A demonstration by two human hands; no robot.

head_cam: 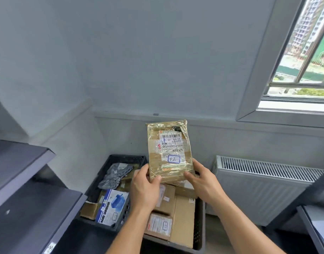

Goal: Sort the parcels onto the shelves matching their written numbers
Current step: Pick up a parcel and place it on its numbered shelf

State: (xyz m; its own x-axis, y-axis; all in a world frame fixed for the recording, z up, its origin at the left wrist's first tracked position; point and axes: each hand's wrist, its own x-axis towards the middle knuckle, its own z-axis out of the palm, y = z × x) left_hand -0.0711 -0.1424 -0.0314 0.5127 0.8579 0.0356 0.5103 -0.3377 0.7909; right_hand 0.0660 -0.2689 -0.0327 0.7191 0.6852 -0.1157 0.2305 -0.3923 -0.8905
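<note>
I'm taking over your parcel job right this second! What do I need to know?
Left hand: grips the lower left corner of the taped parcel.
Right hand: grips its lower right corner.
The parcel is held upright above the black crates, with its label facing you and 02 handwritten in a blue box.
More parcels lie in the crates, including a grey bag and a blue Hand Shredder box.
Done: this parcel is out and its number has been read.
Left: put it on shelf 02. The shelves at left show no readable numbers here. Then sort the parcels in the crates.
</note>
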